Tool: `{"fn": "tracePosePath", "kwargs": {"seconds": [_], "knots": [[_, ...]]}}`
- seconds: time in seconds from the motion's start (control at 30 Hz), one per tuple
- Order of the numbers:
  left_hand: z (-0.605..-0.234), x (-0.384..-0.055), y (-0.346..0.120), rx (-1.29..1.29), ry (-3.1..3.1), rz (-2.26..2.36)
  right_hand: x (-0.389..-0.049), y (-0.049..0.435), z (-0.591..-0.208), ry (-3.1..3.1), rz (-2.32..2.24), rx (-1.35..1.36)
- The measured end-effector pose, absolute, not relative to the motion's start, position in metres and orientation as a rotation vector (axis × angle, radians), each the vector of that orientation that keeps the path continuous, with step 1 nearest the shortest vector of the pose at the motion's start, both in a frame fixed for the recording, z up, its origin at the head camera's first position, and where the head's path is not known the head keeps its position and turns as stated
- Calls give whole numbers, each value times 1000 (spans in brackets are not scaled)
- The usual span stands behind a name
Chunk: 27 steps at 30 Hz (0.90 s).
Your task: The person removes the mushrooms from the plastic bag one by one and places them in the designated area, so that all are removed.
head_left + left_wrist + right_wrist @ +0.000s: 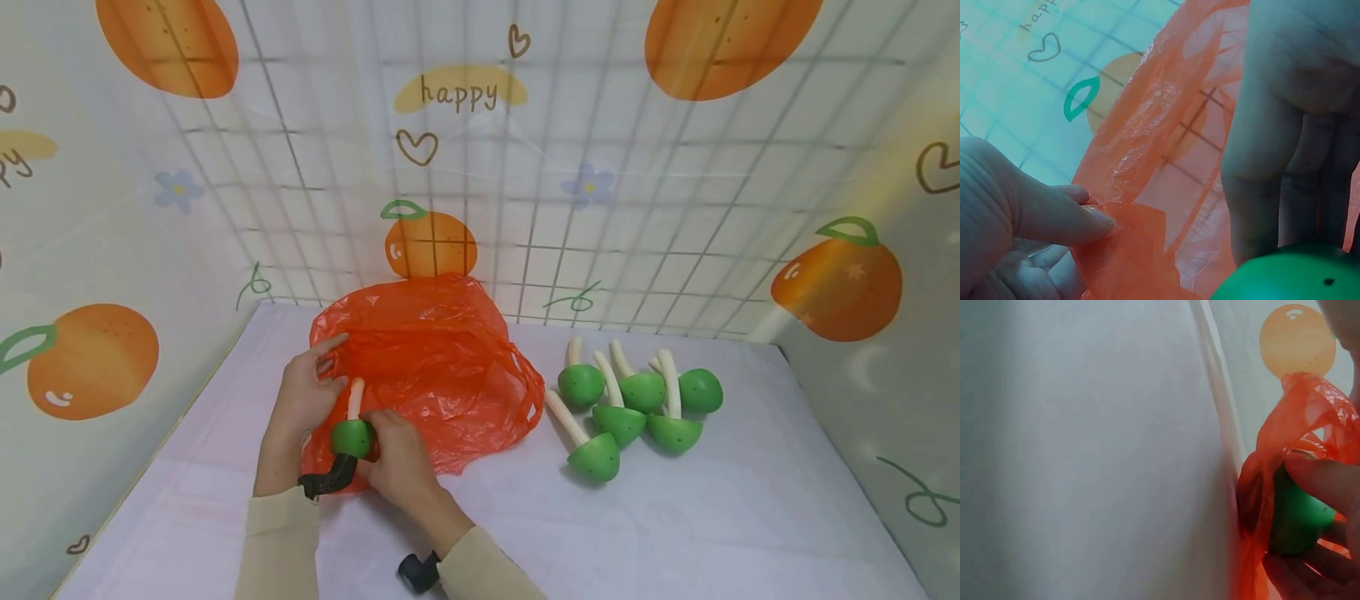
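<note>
A red plastic bag (450,383) lies spread on the table. My left hand (303,396) pinches the bag's edge at its left side; the left wrist view shows the thumb (1079,215) pressing the film. My right hand (401,458) grips a toy mushroom (352,438) by its green, dark-dotted cap, with the pale stem pointing away from me. In the right wrist view the green cap (1297,515) sits between thumb and fingers, with red film around its left side. Whether the mushroom is inside the bag or over it, I cannot tell from the head view.
Several more green-capped mushrooms (617,425) with pale stems lie in a group right of the bag. The white-covered table (712,525) is bordered at the back and sides by a patterned curtain (495,192) printed with oranges.
</note>
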<state>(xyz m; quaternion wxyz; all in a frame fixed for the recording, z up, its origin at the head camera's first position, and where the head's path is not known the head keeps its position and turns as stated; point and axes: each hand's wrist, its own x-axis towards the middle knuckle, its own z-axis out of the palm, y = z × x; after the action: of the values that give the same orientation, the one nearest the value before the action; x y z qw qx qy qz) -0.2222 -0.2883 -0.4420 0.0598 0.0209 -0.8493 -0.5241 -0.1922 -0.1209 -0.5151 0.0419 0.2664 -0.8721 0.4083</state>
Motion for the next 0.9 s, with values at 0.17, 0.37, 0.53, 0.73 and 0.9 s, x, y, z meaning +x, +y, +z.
{"fn": "tracePosePath", "kwargs": {"seconds": [0.17,0.37,0.53,0.73,0.9], "knots": [[-442,-223,-288,43,-2573,-1564,-192,-119,-514,-2691,1233,810],[-442,-223,-288,77,-2595,-1558,-190,-112,-511,-2715,1203,799],[-442,-222,-288,66,-2591,-1566,-187,-101,-502,-2720,1213,787],[-443,-222,-288,66,-2595,-1557,-184,-82,-487,-2744,1208,738],[-440,-221,-286,96,-2606,-1569,-181,-67,-474,-2775,1200,698]]}}
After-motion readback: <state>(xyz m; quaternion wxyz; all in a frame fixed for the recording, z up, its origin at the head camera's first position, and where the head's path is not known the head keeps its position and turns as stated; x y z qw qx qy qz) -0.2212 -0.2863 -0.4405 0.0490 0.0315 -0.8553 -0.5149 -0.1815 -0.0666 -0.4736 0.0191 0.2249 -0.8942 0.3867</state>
